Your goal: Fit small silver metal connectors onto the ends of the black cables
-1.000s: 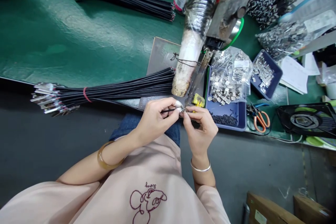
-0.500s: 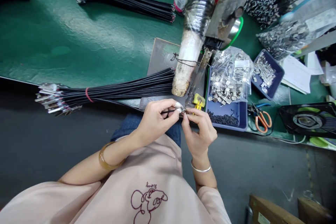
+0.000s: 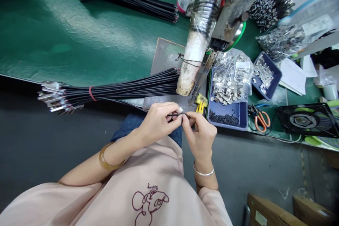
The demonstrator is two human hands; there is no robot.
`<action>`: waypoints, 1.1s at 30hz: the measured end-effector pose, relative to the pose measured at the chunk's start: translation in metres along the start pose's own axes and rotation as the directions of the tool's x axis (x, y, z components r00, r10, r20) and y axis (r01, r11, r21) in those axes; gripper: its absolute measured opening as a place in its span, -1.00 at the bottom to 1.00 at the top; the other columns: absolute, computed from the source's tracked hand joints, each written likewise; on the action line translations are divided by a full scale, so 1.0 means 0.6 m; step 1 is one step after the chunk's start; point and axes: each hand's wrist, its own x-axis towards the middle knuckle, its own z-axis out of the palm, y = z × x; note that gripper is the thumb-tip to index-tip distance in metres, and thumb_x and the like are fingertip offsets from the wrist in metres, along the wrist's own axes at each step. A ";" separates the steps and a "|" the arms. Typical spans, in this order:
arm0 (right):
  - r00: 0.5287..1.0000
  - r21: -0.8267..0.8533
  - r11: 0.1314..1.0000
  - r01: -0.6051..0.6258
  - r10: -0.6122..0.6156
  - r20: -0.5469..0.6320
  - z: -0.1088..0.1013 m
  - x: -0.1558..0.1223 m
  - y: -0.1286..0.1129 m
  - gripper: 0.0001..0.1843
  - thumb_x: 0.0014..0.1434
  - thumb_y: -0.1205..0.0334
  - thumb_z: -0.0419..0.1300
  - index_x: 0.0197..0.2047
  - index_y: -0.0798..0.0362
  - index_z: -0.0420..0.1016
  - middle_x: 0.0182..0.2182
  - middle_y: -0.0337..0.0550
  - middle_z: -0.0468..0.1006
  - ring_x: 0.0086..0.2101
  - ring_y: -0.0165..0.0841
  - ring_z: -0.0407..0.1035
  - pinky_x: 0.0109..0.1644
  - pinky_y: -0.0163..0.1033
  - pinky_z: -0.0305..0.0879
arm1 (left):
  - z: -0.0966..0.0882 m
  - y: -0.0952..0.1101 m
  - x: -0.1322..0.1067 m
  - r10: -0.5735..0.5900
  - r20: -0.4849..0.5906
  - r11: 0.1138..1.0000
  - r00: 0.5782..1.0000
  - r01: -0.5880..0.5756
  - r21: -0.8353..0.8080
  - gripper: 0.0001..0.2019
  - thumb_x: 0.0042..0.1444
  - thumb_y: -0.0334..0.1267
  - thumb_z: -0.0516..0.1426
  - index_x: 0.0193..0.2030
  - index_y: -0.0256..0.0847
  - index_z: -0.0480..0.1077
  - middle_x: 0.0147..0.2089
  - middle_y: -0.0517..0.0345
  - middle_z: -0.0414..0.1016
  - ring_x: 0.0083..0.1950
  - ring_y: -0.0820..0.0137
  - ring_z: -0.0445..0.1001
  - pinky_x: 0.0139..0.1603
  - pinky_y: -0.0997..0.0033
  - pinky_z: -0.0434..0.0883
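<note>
I note a smooth, slender black cable (image 3: 173, 114) near the front edge of the glossy green bench (image 3: 106, 49). The left hand (image 3: 157, 118) pinches it; the right hand (image 3: 201, 132), fingers curled, pinches its tip.

Pale pink top (image 3: 156, 164), amber bangle (image 3: 102, 159), silver bangle (image 3: 203, 174)

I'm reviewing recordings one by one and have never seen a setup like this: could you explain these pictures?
There is no robot here. Every picture comes from one camera worn on a person's head, looking forward and down at their bare hands. The left hand pinches a thin black cable. The right hand has its fingers at the cable's end; the detail there is too small to make out. On the green bench lie a banded cable bundle, a blue tray with metal pieces, and orange-handled pliers.
</note>
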 end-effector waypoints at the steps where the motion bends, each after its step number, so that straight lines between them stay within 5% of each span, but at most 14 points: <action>1: 0.999 0.021 0.999 -0.029 0.029 0.014 0.004 0.000 -0.002 -0.94 0.29 0.29 0.22 -0.26 0.05 0.49 -0.55 -0.36 0.44 -0.60 -0.58 0.24 -0.45 -0.40 0.17 | -0.001 0.000 -0.002 0.026 0.011 1.000 1.000 -0.026 0.008 -0.89 0.11 -0.49 0.18 -0.43 -0.33 0.41 -0.52 0.31 0.27 -0.52 0.61 0.16 -0.50 0.57 0.14; 5: 0.973 0.264 0.936 -0.232 0.223 0.066 0.000 -0.008 -0.007 -0.84 0.31 0.22 0.18 -0.34 0.03 0.47 -0.61 -0.41 0.33 -0.65 -0.57 0.14 -0.54 -0.39 0.07 | -0.011 0.004 -0.008 0.042 0.069 0.997 0.997 -0.038 -0.065 -0.91 0.14 -0.49 0.16 -0.38 -0.34 0.44 -0.50 0.29 0.30 -0.51 0.62 0.13 -0.51 0.59 0.12; 8: 0.934 0.390 0.878 -0.278 0.341 -0.103 -0.036 -0.013 -0.001 -0.80 0.30 0.13 0.19 -0.33 0.02 0.49 -0.62 -0.39 0.33 -0.65 -0.52 0.18 -0.56 -0.37 0.06 | -0.024 0.006 -0.007 -0.100 0.145 0.953 0.984 0.136 -0.272 -0.94 0.11 -0.45 0.16 -0.37 -0.32 0.44 -0.49 0.27 0.35 -0.52 0.62 0.17 -0.56 0.62 0.11; 11: 0.887 0.144 0.931 -0.334 0.363 -0.286 -0.086 -0.004 0.028 -0.77 0.25 0.07 0.23 -0.33 0.04 0.54 -0.61 -0.34 0.38 -0.62 -0.48 0.20 -0.51 -0.32 0.09 | -0.039 0.002 0.002 -0.194 0.282 0.829 0.940 0.311 -0.465 -0.92 0.08 -0.39 0.16 -0.43 -0.31 0.41 -0.52 0.26 0.36 -0.53 0.60 0.21 -0.57 0.62 0.14; 15: 0.937 -0.290 0.901 -0.323 0.347 0.035 -0.127 0.022 0.094 -0.73 0.21 0.02 0.24 -0.36 0.05 0.56 -0.44 -0.19 0.56 -0.53 -0.45 0.22 -0.35 -0.26 0.16 | -0.060 -0.003 0.021 -0.146 0.450 0.779 0.881 0.383 -0.497 -0.87 0.09 -0.35 0.17 -0.46 -0.31 0.42 -0.53 0.23 0.39 -0.49 0.55 0.29 -0.47 0.58 0.28; 18: 0.896 -0.353 0.884 -0.308 0.394 0.205 -0.128 0.040 0.131 -0.73 0.19 0.02 0.21 -0.35 0.05 0.56 -0.38 -0.13 0.61 -0.48 -0.40 0.29 -0.32 -0.25 0.15 | -0.069 0.001 0.032 -0.049 0.512 0.868 0.857 0.290 -0.403 -0.89 0.11 -0.37 0.18 -0.41 -0.32 0.48 -0.47 0.20 0.46 -0.46 0.55 0.31 -0.43 0.56 0.27; 21: 0.853 -0.299 0.891 -0.342 0.428 0.298 -0.120 0.053 0.145 -0.74 0.15 0.03 0.20 -0.34 0.06 0.55 -0.40 -0.13 0.61 -0.53 -0.43 0.25 -0.36 -0.27 0.12 | -0.065 0.008 0.033 0.068 0.482 0.982 0.874 0.025 -0.185 -0.89 0.11 -0.44 0.16 -0.39 -0.30 0.51 -0.46 0.22 0.47 -0.48 0.55 0.26 -0.43 0.52 0.18; 25: 0.818 -0.217 0.897 -0.385 0.441 0.370 -0.117 0.058 0.147 -0.76 0.13 0.06 0.21 -0.34 0.08 0.53 -0.44 -0.21 0.54 -0.60 -0.51 0.11 -0.44 -0.30 0.03 | -0.034 0.006 0.018 0.143 0.393 0.957 0.908 -0.228 0.178 -0.80 0.14 -0.51 0.05 -0.45 -0.28 0.41 -0.45 0.18 0.44 -0.46 0.48 0.27 -0.42 0.42 0.12; 27: 0.845 -0.212 0.898 -0.386 0.436 0.309 -0.118 0.053 0.143 -0.79 0.14 0.09 0.21 -0.33 0.07 0.52 -0.52 -0.29 0.45 -0.61 -0.52 0.06 -0.45 -0.31 -0.01 | -0.018 0.001 0.011 0.140 0.312 0.948 0.940 -0.218 0.231 -0.81 0.12 -0.51 0.05 -0.48 -0.26 0.35 -0.50 0.22 0.37 -0.50 0.48 0.21 -0.44 0.41 0.09; 30: 0.913 -0.177 0.905 -0.387 0.403 0.062 -0.119 0.041 0.124 -0.81 0.17 0.12 0.23 -0.33 0.07 0.51 -0.67 -0.45 0.19 -0.64 -0.53 -0.03 -0.48 -0.31 -0.07 | -0.006 -0.002 0.007 0.064 0.175 0.992 0.982 -0.082 0.097 -0.82 0.08 -0.49 0.09 -0.51 -0.24 0.26 -0.55 0.30 0.25 -0.52 0.53 0.16 -0.45 0.48 0.11; 33: 0.893 -0.002 0.922 -0.388 0.375 -0.250 -0.112 0.029 0.091 -0.82 0.17 0.13 0.27 -0.33 0.08 0.52 -0.66 -0.44 0.23 -0.66 -0.56 -0.04 -0.52 -0.33 -0.06 | -0.005 0.000 0.009 -0.092 0.111 0.991 0.990 0.103 -0.090 -0.83 0.04 -0.46 0.12 -0.51 -0.24 0.24 -0.57 0.35 0.16 -0.53 0.58 0.10 -0.49 0.54 0.08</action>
